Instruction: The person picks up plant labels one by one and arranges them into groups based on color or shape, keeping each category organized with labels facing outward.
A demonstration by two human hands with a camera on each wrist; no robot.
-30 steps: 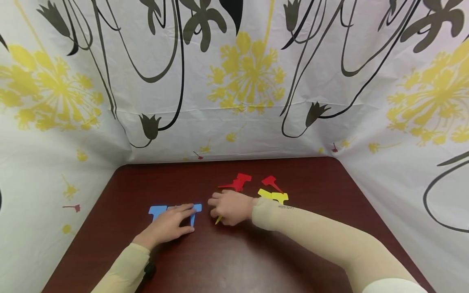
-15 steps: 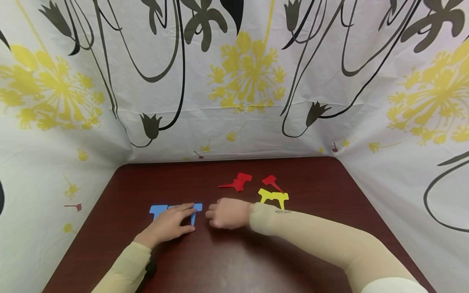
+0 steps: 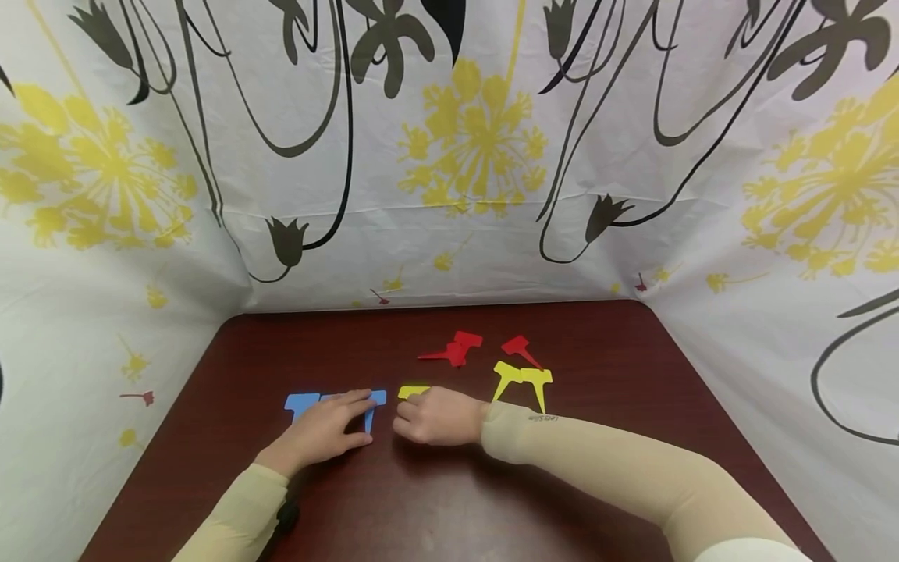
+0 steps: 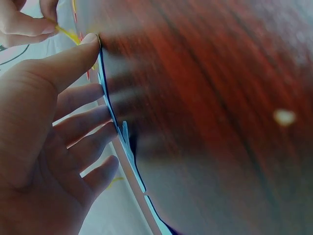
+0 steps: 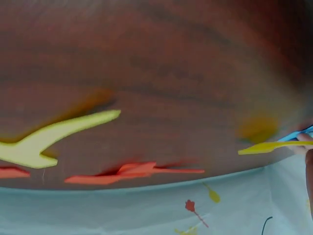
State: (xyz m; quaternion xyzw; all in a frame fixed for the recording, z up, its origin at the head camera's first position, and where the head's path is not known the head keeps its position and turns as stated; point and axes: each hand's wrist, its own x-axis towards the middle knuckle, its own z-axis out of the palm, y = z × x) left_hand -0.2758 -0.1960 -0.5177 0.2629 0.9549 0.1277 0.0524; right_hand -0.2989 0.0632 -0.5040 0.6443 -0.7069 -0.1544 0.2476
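Note:
My left hand (image 3: 325,433) rests on a row of blue T-shaped plant labels (image 3: 302,402), its fingers extended and partly covering them. In the left wrist view its fingertips touch the thin blue labels (image 4: 129,152) edge-on. Just right of that row, my right hand (image 3: 442,416) pinches a yellow T-shaped plant label (image 3: 413,391). The label's wide head shows beyond the fingers; its stem is hidden in the head view. Only the edge of the right hand shows in the right wrist view, with the yellow label (image 5: 266,147) sticking out, tilted over the table.
Two yellow labels (image 3: 538,376) lie side by side behind the right forearm. Farther back are overlapping red labels (image 3: 456,353) and a separate red label (image 3: 516,345). A patterned cloth (image 3: 485,257) hangs round the back and sides of the dark wooden table (image 3: 449,499).
My right hand has shifted slightly toward me. The yellow label's stem tip showed under it earlier; now the label's head shows past the fingers. My left hand stays in place.

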